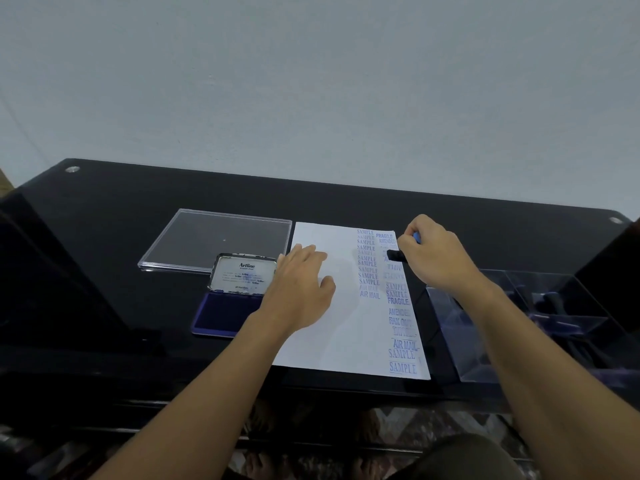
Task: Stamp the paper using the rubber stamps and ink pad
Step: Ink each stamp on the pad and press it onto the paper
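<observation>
Head view: my right hand (433,254) is curled on the rubber stamp (394,255). I should push straight down while my flat left hand (301,282) pins the paper (346,323).

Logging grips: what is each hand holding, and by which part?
Right hand grips a rubber stamp by its blue handle; left hand holds nothing, lying flat on the paper.

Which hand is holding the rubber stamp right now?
The right hand grips the rubber stamp at the right edge of the paper; the left hand lies flat on it, holding nothing.
</observation>
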A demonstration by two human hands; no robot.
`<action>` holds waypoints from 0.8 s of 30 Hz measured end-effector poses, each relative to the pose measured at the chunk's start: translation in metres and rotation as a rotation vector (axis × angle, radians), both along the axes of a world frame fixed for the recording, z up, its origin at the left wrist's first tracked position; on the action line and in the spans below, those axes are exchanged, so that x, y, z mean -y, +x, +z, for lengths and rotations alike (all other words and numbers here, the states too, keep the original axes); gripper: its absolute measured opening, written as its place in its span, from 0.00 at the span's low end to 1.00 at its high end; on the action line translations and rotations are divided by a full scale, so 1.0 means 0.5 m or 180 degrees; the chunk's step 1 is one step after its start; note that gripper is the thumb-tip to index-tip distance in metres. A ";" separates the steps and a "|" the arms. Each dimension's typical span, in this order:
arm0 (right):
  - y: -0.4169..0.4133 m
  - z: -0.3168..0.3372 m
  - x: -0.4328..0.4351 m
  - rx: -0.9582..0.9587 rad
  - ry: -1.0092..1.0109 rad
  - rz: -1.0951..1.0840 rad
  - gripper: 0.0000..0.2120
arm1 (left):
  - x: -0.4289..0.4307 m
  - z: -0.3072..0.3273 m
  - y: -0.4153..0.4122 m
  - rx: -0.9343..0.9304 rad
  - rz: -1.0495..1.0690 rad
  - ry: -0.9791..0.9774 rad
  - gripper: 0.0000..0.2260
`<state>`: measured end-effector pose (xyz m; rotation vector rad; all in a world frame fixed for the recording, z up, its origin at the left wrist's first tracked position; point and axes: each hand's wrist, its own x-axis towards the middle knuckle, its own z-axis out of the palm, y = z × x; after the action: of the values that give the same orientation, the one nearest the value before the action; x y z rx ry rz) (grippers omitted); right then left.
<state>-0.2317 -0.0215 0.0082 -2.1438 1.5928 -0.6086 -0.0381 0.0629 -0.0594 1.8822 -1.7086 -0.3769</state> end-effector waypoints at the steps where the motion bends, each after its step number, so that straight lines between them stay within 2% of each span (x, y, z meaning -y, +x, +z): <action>1: 0.002 0.000 -0.001 -0.0019 0.0038 0.0025 0.06 | -0.002 0.000 0.006 -0.0013 0.0000 -0.0044 0.21; 7: 0.040 0.003 -0.013 -0.0098 0.0088 0.0317 0.05 | -0.027 0.024 0.054 0.0033 0.0148 -0.0322 0.19; 14: 0.148 -0.011 -0.059 0.0106 0.0246 0.0764 0.07 | -0.094 0.035 0.188 0.0108 0.0619 -0.0103 0.21; 24: 0.327 -0.034 -0.148 -0.0133 0.0156 0.1742 0.15 | -0.195 -0.017 0.328 0.0077 0.1249 0.0020 0.20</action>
<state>-0.0682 0.0525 -0.0089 -2.4175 0.9503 -0.3412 0.1262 0.1602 -0.0677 2.1725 -1.3087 -0.2037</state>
